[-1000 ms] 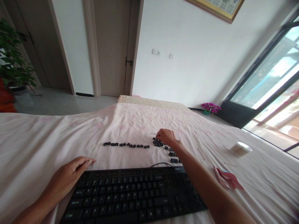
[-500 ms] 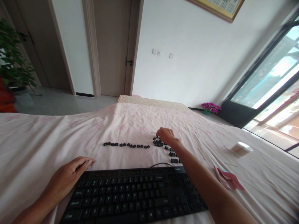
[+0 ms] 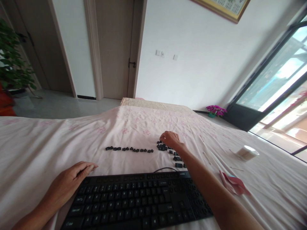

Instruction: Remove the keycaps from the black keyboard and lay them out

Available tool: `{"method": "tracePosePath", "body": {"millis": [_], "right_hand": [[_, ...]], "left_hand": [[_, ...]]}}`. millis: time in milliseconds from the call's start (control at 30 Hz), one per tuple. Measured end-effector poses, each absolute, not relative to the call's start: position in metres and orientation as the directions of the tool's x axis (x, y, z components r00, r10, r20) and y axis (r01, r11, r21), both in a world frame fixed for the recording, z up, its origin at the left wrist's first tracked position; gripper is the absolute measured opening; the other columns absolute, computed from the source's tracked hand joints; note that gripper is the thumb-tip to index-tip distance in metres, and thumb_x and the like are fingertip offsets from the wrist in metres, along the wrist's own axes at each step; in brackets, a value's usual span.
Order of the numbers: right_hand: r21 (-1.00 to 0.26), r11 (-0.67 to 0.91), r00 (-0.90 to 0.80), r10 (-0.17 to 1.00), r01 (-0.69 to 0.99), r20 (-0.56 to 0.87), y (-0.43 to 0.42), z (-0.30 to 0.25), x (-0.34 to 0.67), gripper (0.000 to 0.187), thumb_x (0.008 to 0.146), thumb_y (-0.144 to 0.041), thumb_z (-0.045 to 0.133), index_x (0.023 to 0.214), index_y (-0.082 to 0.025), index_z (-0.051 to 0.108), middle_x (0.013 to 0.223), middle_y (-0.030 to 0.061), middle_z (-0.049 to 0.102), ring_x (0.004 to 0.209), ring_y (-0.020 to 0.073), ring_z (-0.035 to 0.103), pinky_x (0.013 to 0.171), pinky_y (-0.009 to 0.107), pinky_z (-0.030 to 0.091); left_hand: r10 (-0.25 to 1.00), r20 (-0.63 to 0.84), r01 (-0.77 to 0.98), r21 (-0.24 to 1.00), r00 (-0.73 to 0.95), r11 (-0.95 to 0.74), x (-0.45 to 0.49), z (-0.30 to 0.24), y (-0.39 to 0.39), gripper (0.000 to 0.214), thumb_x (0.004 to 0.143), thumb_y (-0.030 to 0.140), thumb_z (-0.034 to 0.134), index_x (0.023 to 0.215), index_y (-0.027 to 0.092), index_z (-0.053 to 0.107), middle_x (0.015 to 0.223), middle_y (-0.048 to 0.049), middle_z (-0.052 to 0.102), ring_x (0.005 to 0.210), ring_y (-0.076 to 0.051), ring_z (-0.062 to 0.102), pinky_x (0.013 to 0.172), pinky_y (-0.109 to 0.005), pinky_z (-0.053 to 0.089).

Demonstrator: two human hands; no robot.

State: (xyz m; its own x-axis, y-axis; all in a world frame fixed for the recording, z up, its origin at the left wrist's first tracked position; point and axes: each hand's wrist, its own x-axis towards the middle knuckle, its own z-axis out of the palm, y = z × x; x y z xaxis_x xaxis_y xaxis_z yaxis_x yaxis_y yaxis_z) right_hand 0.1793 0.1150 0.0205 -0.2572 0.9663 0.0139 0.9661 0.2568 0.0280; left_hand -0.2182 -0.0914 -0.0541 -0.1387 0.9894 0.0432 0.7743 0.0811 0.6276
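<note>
At the far left, a leafy green plant [image 3: 14, 60] is standing on the floor beyond the pale pink flowered cloth [image 3: 59, 140]. The left hand [image 3: 72, 179] is resting at the upper left corner of the black keyboard [image 3: 129, 201], its fingers lying together and bending slightly, the thumb closing in beside them; whether it is holding anything, I cannot tell. The keyboard is lying on the cloth in front of the person, its right-hand section showing dark round sockets partly behind the right forearm. Beyond its top edge, loose black keycaps [image 3: 136, 150] are forming an uneven row. Farther right, a thin cable [image 3: 165, 168] is curving out from the keyboard, and a tight cluster of keycaps [image 3: 161, 148] is sitting just below the right hand [image 3: 170, 139]. That hand is reaching over with fingers curling down and tips drawing close together; what they are gripping, if anything, is too small to tell. More keycaps are lying between this cluster and the keyboard. Right of the forearm, a crumpled reddish-pink fabric piece [image 3: 236, 184] is lying near a thin stick [image 3: 237, 168], and a round white-topped container [image 3: 248, 153] is standing beyond them.
</note>
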Motion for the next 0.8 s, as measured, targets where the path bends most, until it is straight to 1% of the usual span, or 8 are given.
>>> {"method": "tracePosePath", "body": {"millis": [133,300,467,567,667,733,800], "right_hand": [[0.007,0.262,-0.262,0.964,0.965,0.049,0.113,0.024,0.177,0.025,0.087,-0.029,0.053,0.101,-0.027,0.074,0.109,0.005,0.071,0.103,0.0209,0.062,0.077,0.025,0.04],[0.002,0.291,-0.29,0.955,0.957,0.066,0.105,0.029,0.181,0.022,0.086,-0.029,0.055,0.097,-0.029,0.075,0.108,0.0022,0.071,0.103,0.0203,0.062,0.077,0.025,0.04],[0.027,0.299,-0.3,0.952,0.954,0.066,0.098,0.028,0.18,0.024,0.086,-0.026,0.055,0.095,-0.026,0.076,0.107,0.0052,0.071,0.105,0.0224,0.061,0.078,0.026,0.039],[0.042,0.29,-0.292,0.955,0.956,0.056,0.101,0.025,0.178,0.023,0.086,-0.028,0.056,0.094,-0.025,0.077,0.102,0.0075,0.073,0.102,0.0234,0.062,0.077,0.027,0.039],[0.053,0.28,-0.283,0.958,0.959,0.051,0.108,0.023,0.177,0.02,0.083,-0.03,0.06,0.094,-0.025,0.077,0.101,0.0071,0.073,0.101,0.0233,0.062,0.076,0.027,0.04],[0.059,0.273,-0.277,0.959,0.96,0.054,0.112,0.023,0.177,0.02,0.083,-0.028,0.06,0.094,-0.025,0.077,0.104,0.0068,0.072,0.102,0.023,0.061,0.076,0.027,0.04],[0.061,0.27,-0.273,0.96,0.961,0.052,0.114,0.022,0.178,0.02,0.083,-0.026,0.059,0.092,-0.025,0.077,0.102,0.0064,0.073,0.1,0.0226,0.062,0.075,0.026,0.04]], "left_hand": [[0.989,0.055,0.774,0.629,-0.14,0.075,-0.218,-0.054,-0.091,0.039,0.088,0.055,0.043,0.098,0.031,0.071,0.108,0.0042,0.072,0.104,-0.018,0.065,0.088,-0.021,0.049],[0.989,0.055,0.776,0.627,-0.134,0.071,-0.218,-0.055,-0.092,0.039,0.088,0.055,0.043,0.099,0.03,0.071,0.109,0.0028,0.071,0.104,-0.019,0.065,0.088,-0.022,0.049],[0.989,0.044,0.771,0.631,-0.138,0.079,-0.218,-0.053,-0.091,0.039,0.088,0.055,0.042,0.098,0.03,0.071,0.109,0.0034,0.071,0.104,-0.019,0.065,0.088,-0.022,0.049],[0.989,0.037,0.77,0.631,-0.143,0.088,-0.217,-0.052,-0.091,0.04,0.088,0.056,0.042,0.098,0.031,0.071,0.109,0.004,0.071,0.105,-0.019,0.064,0.088,-0.022,0.049],[0.989,0.03,0.774,0.625,-0.146,0.096,-0.217,-0.052,-0.092,0.039,0.088,0.056,0.042,0.099,0.031,0.07,0.11,0.005,0.071,0.105,-0.019,0.064,0.089,-0.022,0.048],[0.988,0.033,0.775,0.625,-0.148,0.095,-0.217,-0.053,-0.092,0.039,0.088,0.056,0.042,0.099,0.031,0.07,0.11,0.0051,0.071,0.105,-0.019,0.064,0.089,-0.022,0.048],[0.989,0.033,0.774,0.627,-0.147,0.094,-0.218,-0.054,-0.092,0.04,0.088,0.057,0.042,0.099,0.032,0.07,0.11,0.0055,0.071,0.105,-0.018,0.064,0.089,-0.021,0.048]]}}
